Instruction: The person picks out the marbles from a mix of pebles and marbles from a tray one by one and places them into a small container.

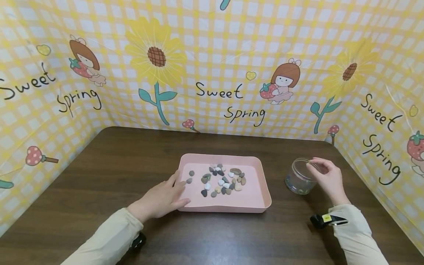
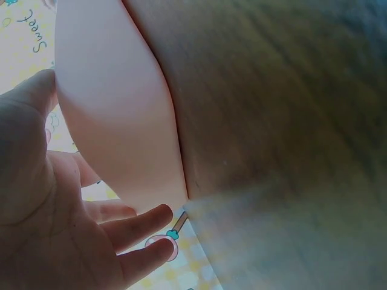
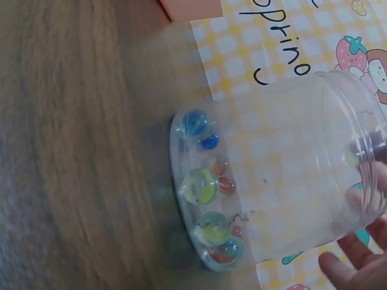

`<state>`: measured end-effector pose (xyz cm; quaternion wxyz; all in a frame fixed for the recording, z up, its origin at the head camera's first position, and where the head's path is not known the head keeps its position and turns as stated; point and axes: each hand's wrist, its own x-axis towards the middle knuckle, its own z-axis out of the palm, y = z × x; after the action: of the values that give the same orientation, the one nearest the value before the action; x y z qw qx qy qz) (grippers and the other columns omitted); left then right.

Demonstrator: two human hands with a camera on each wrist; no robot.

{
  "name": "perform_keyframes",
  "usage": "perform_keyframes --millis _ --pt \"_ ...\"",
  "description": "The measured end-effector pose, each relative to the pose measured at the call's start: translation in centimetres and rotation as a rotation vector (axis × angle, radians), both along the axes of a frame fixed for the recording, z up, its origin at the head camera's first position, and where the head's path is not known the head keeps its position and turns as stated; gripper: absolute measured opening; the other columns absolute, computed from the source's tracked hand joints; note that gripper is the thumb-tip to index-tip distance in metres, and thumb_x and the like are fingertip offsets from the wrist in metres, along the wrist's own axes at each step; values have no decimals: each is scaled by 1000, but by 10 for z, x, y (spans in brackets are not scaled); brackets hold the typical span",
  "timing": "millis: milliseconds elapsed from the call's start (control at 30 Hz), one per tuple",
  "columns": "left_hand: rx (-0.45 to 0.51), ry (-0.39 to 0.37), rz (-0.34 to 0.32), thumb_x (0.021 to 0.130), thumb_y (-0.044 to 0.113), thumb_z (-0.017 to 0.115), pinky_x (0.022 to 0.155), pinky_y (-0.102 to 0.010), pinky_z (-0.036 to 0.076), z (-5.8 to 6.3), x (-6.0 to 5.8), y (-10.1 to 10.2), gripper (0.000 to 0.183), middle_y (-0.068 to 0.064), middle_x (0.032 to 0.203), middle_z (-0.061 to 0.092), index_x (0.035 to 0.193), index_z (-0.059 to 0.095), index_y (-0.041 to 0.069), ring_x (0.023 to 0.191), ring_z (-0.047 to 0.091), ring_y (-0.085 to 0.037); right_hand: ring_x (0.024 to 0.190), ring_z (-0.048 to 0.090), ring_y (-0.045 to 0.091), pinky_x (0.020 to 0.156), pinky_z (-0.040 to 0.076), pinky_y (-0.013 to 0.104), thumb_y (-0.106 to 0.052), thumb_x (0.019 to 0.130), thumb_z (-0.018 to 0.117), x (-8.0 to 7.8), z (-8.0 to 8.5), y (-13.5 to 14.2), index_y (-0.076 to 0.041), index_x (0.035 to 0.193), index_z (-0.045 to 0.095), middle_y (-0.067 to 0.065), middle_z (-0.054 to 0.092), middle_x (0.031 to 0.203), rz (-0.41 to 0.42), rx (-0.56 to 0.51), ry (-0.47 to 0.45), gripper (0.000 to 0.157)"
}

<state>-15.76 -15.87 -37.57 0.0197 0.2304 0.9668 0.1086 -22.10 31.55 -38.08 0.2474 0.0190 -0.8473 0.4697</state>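
Note:
The pink tray [image 1: 228,209] holds several small pebbles [image 1: 226,186] in grey, white, tan and black. My left hand [image 1: 162,198] rests at the tray's left end, fingers fairly straight and spread about the rim; the left wrist view shows fingers beside its outer wall [image 2: 121,121]. On the right stands an upright clear jar [image 1: 299,180] with several glass marbles [image 3: 214,229] on its bottom, blue, yellow-green and reddish. At the jar's mouth my right hand [image 1: 328,178] pinches a small glass marble [image 3: 352,156], partly hidden by the fingers and blurred through the jar's wall.
A dark brown wooden table [image 1: 139,158] carries the tray and the jar, which stand apart. Yellow checked cloth [image 1: 212,66] with printed flowers and lettering hangs behind and along both sides. Each wrist wears a black strap.

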Motion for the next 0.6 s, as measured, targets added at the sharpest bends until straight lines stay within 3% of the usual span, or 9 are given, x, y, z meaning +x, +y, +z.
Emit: perform_keyframes --millis 300,600 --pt "0 -5 2 91 52 47 97 -55 42 0 0 0 64 -31 148 26 133 50 4 115 54 -45 74 50 -18 65 40 4 -19 84 69 -3 2 3 5 100 65 -37 52 74 -107 -30 -113 29" --pt "3 -12 1 91 52 47 98 -54 41 0 0 0 64 -31 148 26 133 50 3 116 54 -43 71 53 -20 61 41 4 -12 83 67 -2 4 1 -6 93 68 -37 55 68 -115 -110 -137 11"
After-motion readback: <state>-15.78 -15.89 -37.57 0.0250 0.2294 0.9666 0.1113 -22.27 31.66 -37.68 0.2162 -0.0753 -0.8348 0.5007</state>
